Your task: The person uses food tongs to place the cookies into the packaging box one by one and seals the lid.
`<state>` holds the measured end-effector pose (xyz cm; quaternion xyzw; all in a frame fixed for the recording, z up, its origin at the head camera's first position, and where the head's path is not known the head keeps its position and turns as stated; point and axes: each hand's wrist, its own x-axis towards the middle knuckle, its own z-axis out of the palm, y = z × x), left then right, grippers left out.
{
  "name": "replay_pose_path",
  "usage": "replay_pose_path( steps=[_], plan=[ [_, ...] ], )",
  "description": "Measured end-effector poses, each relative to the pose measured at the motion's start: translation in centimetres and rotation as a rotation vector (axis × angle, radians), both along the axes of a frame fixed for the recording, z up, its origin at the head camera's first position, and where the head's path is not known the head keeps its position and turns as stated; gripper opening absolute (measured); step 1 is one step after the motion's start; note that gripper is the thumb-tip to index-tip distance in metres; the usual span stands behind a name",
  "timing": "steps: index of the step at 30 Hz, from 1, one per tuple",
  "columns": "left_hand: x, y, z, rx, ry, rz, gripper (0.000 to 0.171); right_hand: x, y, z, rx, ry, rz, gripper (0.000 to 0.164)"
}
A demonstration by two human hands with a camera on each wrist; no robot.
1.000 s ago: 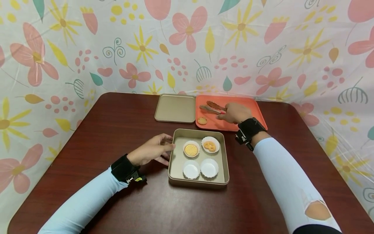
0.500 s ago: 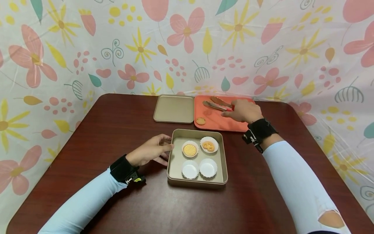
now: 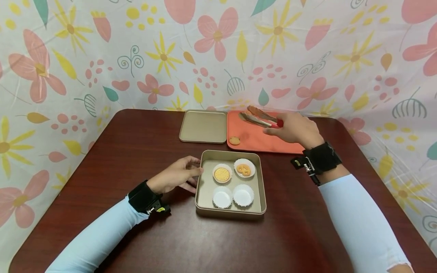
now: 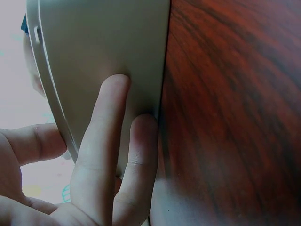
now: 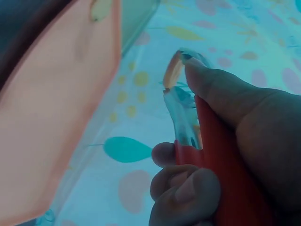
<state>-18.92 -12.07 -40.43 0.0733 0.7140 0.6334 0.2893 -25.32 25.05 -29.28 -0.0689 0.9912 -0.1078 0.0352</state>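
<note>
My left hand [image 3: 177, 174] holds the near-left side of a gold square tin [image 3: 230, 215]. In the left wrist view its fingers [image 4: 110, 108] lie along the tin's outer wall, with the thumb at the rim. Inside the tin stand several white paper cups: one holds a round yellow cookie [image 3: 222, 174], another a pretzel-shaped cookie [image 3: 243, 170], and the two front cups [image 3: 243, 195] are bare. My right hand [image 3: 297, 129] grips metal tongs [image 3: 257, 120] by their red handles [image 5: 211, 155], raised over the orange tray [image 3: 263, 138]. The tong tips are apart, with nothing visible between them.
A small round cookie [image 3: 234, 140] lies at the tray's front left corner. Left of the tray, touching it, is a flat gold lid [image 3: 203, 127]. A floral curtain [image 3: 218, 57] hangs behind the dark wooden table [image 3: 143, 144].
My right hand has moved right and lifted the tongs up from over the tray. My left hand stays at the tin's side.
</note>
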Motion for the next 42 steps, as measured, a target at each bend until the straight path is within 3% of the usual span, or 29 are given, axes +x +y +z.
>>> replay_pose_path(
  steps=[13,26,42],
  plan=[
    [-0.1,-0.1,-0.2,0.004,0.001,-0.001,0.056,4.2,-0.7,2.0,0.055,0.019,0.055,0.069],
    [-0.2,0.0,-0.3,0.000,-0.002,0.003,0.056,7.4,-1.3,2.9,0.091,0.037,0.092,0.063],
    [-0.2,-0.1,-0.1,0.008,0.002,-0.013,0.058,10.9,-1.0,2.5,0.103,0.046,0.142,0.055]
  ],
)
